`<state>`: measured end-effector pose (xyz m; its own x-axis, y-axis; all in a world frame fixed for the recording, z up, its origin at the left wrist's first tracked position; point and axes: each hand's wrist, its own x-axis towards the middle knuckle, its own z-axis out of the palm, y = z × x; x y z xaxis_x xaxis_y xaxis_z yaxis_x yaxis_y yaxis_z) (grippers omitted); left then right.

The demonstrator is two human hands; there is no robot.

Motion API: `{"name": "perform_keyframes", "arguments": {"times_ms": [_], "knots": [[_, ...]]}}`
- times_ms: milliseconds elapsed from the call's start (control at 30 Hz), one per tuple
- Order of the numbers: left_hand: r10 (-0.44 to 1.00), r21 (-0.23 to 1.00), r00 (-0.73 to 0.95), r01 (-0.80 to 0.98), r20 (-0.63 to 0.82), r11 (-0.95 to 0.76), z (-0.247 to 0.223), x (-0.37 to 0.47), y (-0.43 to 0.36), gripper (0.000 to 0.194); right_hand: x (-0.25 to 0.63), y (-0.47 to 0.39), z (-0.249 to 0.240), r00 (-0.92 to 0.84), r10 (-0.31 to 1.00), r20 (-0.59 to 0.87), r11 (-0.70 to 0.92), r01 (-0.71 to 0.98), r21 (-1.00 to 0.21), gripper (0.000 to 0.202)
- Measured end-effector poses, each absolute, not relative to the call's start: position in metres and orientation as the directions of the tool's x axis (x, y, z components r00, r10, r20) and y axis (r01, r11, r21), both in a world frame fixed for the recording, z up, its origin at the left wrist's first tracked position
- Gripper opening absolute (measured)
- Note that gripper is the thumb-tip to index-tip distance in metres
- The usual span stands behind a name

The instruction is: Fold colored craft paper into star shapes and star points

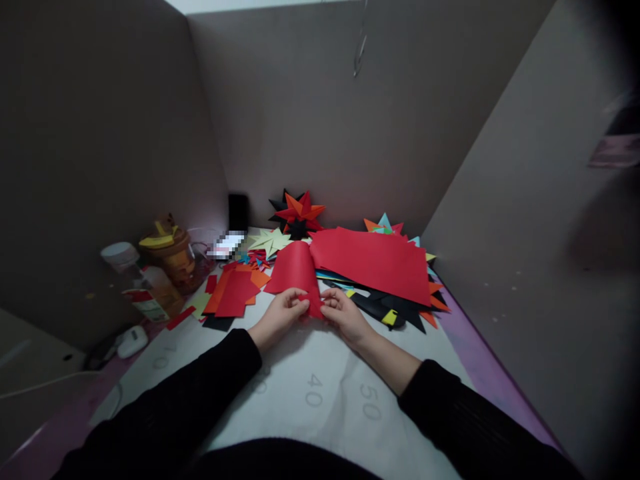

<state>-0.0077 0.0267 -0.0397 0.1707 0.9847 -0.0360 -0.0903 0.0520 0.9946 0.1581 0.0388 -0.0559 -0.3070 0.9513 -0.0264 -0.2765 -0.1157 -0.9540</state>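
Between my two hands is a sheet of red paper [296, 265], its far part curved over. My left hand [284, 313] is closed, with thumb and fingers pinching the near left edge of the sheet. My right hand [344, 312] pinches the near right corner. A stack of larger red paper sheets [375, 260] lies just beyond my right hand, on top of darker sheets. Left of my left hand rest smaller red and orange paper pieces [235, 293].
Folded paper stars [300, 212] stand against the back wall, a pale green star [271, 243] in front. At left are a bottle [150, 287], an orange cup [170, 257] and a white earphone case [131, 341]. A white mat [320, 427] printed with numbers covers the desk. Partition walls enclose it.
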Motion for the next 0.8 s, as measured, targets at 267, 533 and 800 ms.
{"name": "perform_keyframes", "arguments": {"times_ms": [267,533,800], "knots": [[0.982,0.992,0.181,-0.105,-0.051,0.071,-0.0401,-0.0083,0.0272,0.038,0.1567,0.0374,-0.0549,-0.313,0.95,0.011,-0.078,-0.268,-0.96,0.032],[0.985,0.969,0.149,0.214,0.088,-0.119,-0.034,-0.0123,0.0259,0.023,0.1563,0.0351,-0.0542,-0.234,0.942,0.24,0.235,-0.048,-0.971,0.023],[0.989,0.99,0.147,0.139,0.002,-0.023,-0.0331,-0.0089,0.0232,0.016,0.1614,0.0342,-0.0557,-0.231,0.918,0.322,0.342,0.051,-0.938,0.014]]}}
